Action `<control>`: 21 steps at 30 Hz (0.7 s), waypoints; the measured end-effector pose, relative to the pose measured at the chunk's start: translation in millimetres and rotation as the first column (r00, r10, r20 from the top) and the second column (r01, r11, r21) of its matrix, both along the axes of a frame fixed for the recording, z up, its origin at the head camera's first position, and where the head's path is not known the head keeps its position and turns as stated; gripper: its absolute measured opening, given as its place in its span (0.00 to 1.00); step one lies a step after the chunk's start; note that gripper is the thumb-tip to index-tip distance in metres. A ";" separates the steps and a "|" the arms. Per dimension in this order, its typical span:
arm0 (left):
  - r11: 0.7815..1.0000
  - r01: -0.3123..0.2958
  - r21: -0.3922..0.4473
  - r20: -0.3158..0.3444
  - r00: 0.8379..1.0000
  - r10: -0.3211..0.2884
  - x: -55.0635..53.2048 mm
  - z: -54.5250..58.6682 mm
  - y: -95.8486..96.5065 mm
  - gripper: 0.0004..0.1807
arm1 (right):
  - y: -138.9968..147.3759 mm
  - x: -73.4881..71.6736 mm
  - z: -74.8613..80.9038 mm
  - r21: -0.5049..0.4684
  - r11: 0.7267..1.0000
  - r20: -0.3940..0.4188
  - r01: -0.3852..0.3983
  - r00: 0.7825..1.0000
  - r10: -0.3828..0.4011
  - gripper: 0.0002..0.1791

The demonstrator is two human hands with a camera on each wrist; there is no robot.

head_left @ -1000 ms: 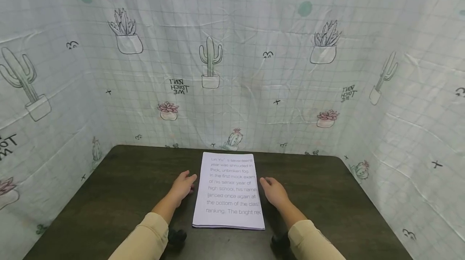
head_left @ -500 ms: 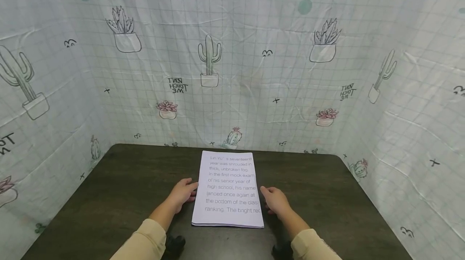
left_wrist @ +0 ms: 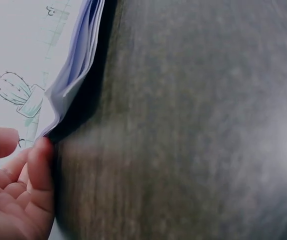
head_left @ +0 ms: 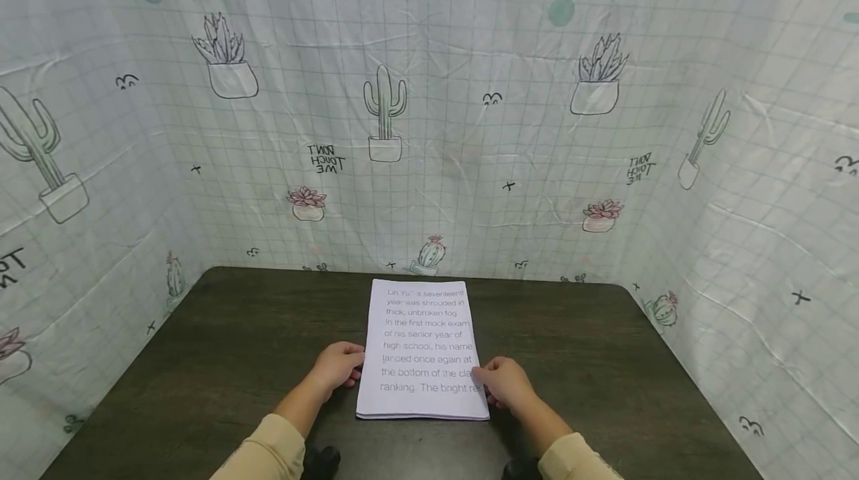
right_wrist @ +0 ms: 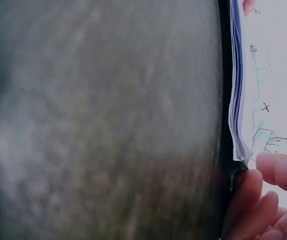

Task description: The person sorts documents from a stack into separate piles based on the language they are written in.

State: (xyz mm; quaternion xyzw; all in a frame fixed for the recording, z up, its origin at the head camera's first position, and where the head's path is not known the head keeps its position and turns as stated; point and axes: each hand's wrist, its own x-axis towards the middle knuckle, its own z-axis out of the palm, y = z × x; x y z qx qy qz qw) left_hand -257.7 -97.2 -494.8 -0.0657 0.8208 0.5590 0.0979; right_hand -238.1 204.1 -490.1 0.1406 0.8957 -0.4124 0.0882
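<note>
A stack of printed white paper (head_left: 423, 338) lies on the dark table, its large text facing up. My left hand (head_left: 338, 367) is at the stack's left edge; in the left wrist view a fingertip (left_wrist: 42, 150) touches the edge while the thumb stands apart from it. My right hand (head_left: 508, 383) pinches the right edge near the lower corner, the thumb over the top sheet and the fingers partly hidden below. In both wrist views, the sheet edges (right_wrist: 237, 75) look bent and slightly fanned.
The dark wooden table (head_left: 235, 346) reaches back to a cactus-print cloth (head_left: 443, 130) that hangs behind and at both sides. Dark wrist-worn pieces (head_left: 322, 461) show under the sleeves at the bottom.
Both hands have come nearer the body along the stack's sides. The right hand has closed in from beside the stack onto its right edge. The stack stays almost in place.
</note>
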 end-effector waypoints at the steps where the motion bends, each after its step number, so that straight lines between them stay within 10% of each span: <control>1: 1.000 0.001 -0.009 -0.007 1.000 -0.001 0.4 -0.8 0.4 0.17 | -0.2 0.0 -0.7 0.010 1.000 0.007 0.001 1.000 -0.001 0.12; 21: 0.979 -0.119 -0.168 -0.174 0.981 0.089 -0.3 -7.8 4.4 0.10 | -6.5 1.0 -3.0 0.069 0.997 -0.041 -0.016 0.999 0.019 0.15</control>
